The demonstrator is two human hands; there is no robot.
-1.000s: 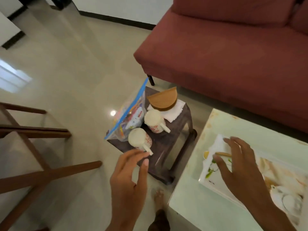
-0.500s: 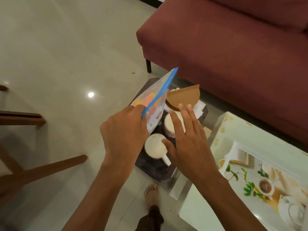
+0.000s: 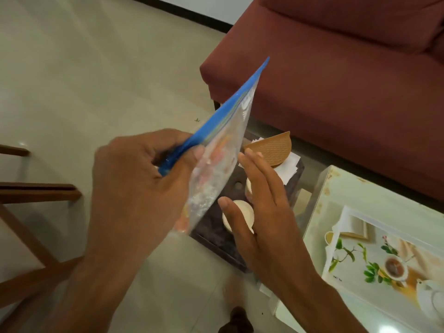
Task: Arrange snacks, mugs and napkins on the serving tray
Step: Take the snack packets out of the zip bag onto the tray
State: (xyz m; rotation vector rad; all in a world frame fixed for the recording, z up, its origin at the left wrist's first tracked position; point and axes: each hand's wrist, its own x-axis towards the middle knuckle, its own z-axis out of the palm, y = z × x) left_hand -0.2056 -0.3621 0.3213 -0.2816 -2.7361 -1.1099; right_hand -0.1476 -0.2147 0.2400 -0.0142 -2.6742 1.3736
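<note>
**Snack bag held over the small bench**

Your left hand [image 3: 134,188] grips the snack bag [image 3: 223,150] by its blue sealing strip, with thumb and curled fingers clamped on the strip's lower end. The bag hangs tilted in the air over the left edge of the small dark bench [image 3: 216,236]. Its blue strip is uppermost and points toward the sofa [image 3: 336,92], and coloured snacks show through its clear side.

Your right hand [image 3: 264,212] is released, fingers straight and together, just beside the clear side of the bag. Whether it touches the bag cannot be told.

Beneath that hand two white mugs stand on the small dark bench. The near mug [image 3: 245,210] is partly covered by your thumb, and the far mug [image 3: 248,186] is mostly hidden by your fingers. Behind them a tan half-round holder [image 3: 271,147] sits on white napkins [image 3: 288,167].

The serving tray [image 3: 360,236], printed with leaves and a teacup, lies on the pale bench [image 3: 360,195] at right, well apart from the bag. A wooden chair [image 3: 36,193] stands at left.
</note>
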